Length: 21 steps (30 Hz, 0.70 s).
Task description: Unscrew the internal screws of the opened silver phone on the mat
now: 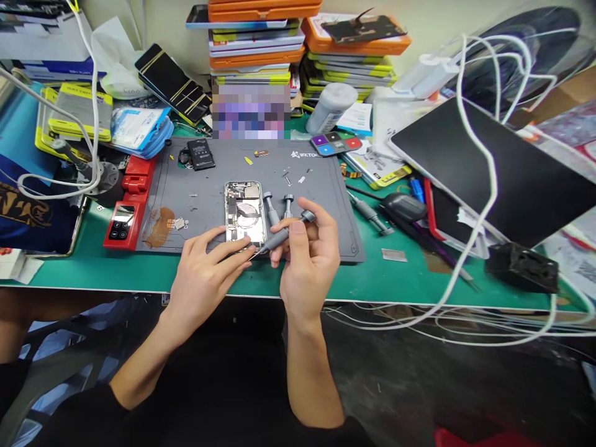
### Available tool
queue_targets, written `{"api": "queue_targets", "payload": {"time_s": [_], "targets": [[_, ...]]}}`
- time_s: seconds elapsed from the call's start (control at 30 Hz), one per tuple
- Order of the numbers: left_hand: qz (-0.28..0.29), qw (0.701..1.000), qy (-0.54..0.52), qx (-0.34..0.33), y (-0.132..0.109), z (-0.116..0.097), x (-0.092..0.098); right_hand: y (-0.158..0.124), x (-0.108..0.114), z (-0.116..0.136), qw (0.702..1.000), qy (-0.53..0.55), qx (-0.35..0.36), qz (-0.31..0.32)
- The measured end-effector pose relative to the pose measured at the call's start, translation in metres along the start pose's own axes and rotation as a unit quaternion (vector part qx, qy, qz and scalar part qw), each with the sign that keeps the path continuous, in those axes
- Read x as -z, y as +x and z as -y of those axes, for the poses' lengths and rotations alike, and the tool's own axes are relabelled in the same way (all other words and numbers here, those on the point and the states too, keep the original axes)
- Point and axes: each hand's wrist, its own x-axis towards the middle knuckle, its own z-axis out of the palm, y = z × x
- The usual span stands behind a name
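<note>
An opened phone [243, 210] lies back-up on the grey repair mat [316, 186], its insides showing. My left hand [207, 270] rests at the phone's lower left edge, fingers stretched along it and steadying it. A grey precision screwdriver [284, 234] is pinched in my right hand [305, 254], with its tip pointing at the phone's lower right corner. Two more grey screwdrivers [278, 208] lie on the mat just right of the phone.
A black battery [201, 154] and small loose parts lie on the mat's far side. A red tool block [128, 208] stands at the left. Stacked orange and yellow cases [261, 43] line the back. A black tablet [493, 167] and white cables [484, 186] crowd the right.
</note>
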Motion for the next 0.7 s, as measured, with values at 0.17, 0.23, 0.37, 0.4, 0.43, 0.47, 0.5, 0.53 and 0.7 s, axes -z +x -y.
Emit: {"api": "queue_targets", "payload": {"time_s": [0.17, 0.23, 0.37, 0.4, 0.43, 0.47, 0.5, 0.53, 0.7], "targets": [[0.008, 1.0, -0.003, 0.009, 0.0, -0.001, 0.0, 0.0, 0.0, 0.0, 1.0, -0.009, 0.022, -0.014], [0.009, 1.0, -0.004, 0.01, 0.0, -0.001, 0.0, 0.002, 0.0, 0.001, 0.998, -0.013, 0.048, -0.038], [-0.002, 1.0, 0.003, 0.002, 0.0, -0.001, 0.0, 0.011, 0.002, 0.004, 0.977, -0.067, 0.186, -0.078], [-0.005, 1.0, 0.005, -0.002, 0.0, -0.001, -0.001, 0.014, 0.002, 0.004, 0.968, -0.088, 0.221, -0.076], [-0.008, 1.0, 0.007, -0.004, 0.0, 0.0, -0.001, 0.016, 0.003, 0.004, 0.96, -0.106, 0.249, -0.072], [-0.01, 1.0, 0.009, -0.006, -0.001, 0.0, -0.002, 0.018, 0.004, 0.003, 0.954, -0.12, 0.269, -0.065], [-0.011, 1.0, 0.011, -0.006, -0.001, 0.0, -0.002, 0.019, 0.004, 0.001, 0.95, -0.128, 0.279, -0.057], [-0.01, 1.0, 0.012, -0.005, -0.001, 0.0, -0.003, 0.019, 0.005, 0.0, 0.949, -0.131, 0.284, -0.047], [-0.015, 1.0, 0.02, -0.013, -0.003, 0.0, -0.005, 0.015, 0.004, -0.008, 0.942, -0.119, 0.311, -0.039]]}}
